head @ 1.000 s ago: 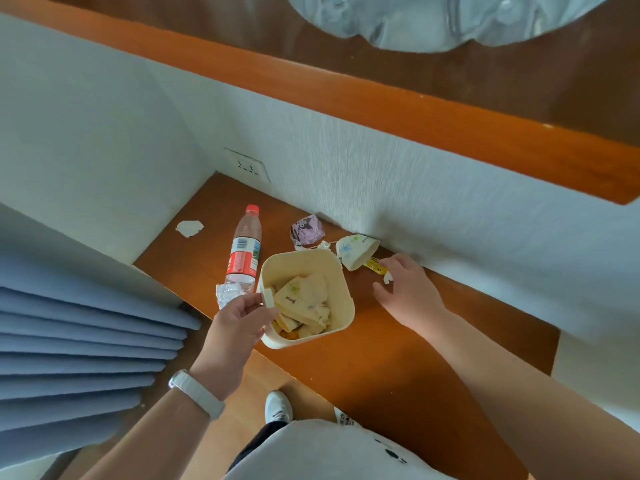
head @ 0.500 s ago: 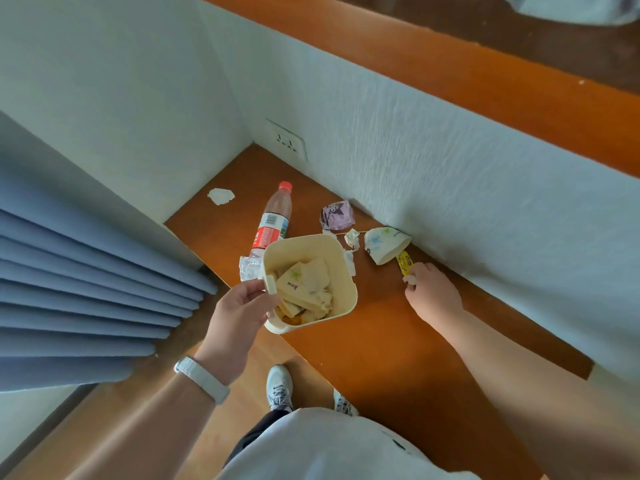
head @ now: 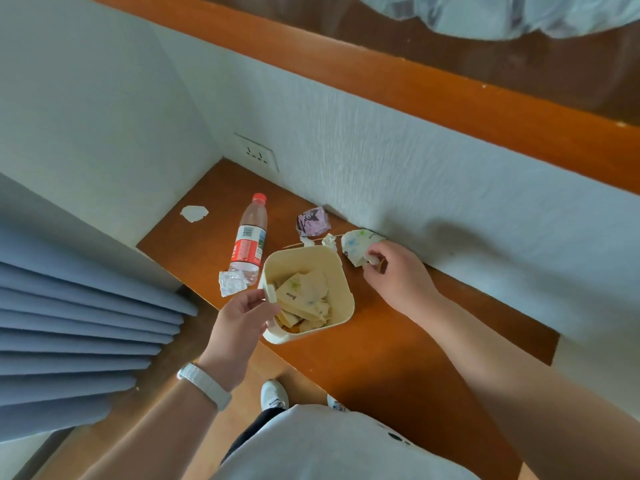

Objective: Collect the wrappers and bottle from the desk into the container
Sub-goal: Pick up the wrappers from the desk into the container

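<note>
I see my left hand (head: 242, 317) gripping the bin (head: 341, 282) by a tab on its rim, at the near edge of the table (head: 398, 358). Cream wrappers (head: 304, 292) lie folded inside it. My right hand (head: 398, 275) has its fingers curled on the near corner of a white wrapper (head: 356, 242) by the wall, with something yellow tucked in them. A bottle (head: 249, 237) lies on its side left of the bin, red cap away from me, with a clear wrapper (head: 232, 282) at its base. A purple wrapper (head: 312, 221) sits against the wall, and a white scrap (head: 194, 213) lies far left.
</note>
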The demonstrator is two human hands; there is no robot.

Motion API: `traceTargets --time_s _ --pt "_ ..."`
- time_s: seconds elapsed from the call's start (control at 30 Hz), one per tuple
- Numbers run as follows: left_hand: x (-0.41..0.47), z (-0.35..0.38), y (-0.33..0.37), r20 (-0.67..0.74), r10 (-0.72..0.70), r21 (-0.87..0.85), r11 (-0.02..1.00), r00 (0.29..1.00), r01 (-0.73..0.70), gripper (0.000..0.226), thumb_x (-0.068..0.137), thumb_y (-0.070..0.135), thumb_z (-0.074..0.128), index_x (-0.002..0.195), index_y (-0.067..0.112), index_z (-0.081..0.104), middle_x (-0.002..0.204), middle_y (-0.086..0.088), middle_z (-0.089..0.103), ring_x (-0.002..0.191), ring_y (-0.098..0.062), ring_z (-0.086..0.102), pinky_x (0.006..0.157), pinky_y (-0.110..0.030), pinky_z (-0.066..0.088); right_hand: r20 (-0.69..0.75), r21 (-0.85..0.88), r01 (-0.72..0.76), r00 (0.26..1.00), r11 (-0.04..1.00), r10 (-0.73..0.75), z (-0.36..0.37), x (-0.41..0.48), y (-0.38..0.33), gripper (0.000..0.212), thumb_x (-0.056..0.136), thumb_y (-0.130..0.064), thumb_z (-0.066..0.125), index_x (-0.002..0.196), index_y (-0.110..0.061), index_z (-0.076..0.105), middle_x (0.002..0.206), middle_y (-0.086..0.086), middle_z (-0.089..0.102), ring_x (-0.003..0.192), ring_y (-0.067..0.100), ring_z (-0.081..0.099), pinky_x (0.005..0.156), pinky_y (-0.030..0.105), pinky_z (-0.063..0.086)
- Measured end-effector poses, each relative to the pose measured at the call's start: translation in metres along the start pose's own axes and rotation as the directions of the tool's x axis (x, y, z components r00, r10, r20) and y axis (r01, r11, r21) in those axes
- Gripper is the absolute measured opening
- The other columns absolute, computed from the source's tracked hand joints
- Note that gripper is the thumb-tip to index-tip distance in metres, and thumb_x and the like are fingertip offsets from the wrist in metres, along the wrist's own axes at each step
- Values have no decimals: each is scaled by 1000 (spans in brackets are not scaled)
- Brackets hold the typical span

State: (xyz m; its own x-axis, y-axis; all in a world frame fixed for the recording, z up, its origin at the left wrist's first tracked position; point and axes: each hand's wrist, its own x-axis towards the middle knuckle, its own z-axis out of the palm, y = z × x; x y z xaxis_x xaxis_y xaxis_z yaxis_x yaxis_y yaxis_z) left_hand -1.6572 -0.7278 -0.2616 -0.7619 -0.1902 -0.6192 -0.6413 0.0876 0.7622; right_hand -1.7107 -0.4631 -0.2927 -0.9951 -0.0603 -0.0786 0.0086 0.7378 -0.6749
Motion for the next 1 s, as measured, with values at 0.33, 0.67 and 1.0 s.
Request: traceTargets --time_s 0.33,0.67,1.0 --pt "6 2 12 131 -24 65 998 991 15 18 93 20 70 112 21 69 107 -6 77 107 -28 70 100 -47 57 160 -144 219 967 965 -196 3 -4 -44 35 90 -36 64 121 -23 56 114 -7 55 63 12 57 59 31 51" --pt "22 -12 23 127 -9 46 999 992 3 23 93 20 70 117 20 68 108 -6 75 104 -26 71 96 -44 59 28 -176 -126 991 976 133 9 8 1 24 94 -39 54 110 -22 59 101 -7 58 81 11 57 73 36 54" --pt "22 -21 13 46 -40 22 999 998 39 19 91 14 71 110 15 72 100 -8 80 99 -30 74 92 -45 61 25 -329 -444 878 833 478 53 38 74 36 87 -49 54 105 -19 48 98 5 52 85 27 58 70 40 52"
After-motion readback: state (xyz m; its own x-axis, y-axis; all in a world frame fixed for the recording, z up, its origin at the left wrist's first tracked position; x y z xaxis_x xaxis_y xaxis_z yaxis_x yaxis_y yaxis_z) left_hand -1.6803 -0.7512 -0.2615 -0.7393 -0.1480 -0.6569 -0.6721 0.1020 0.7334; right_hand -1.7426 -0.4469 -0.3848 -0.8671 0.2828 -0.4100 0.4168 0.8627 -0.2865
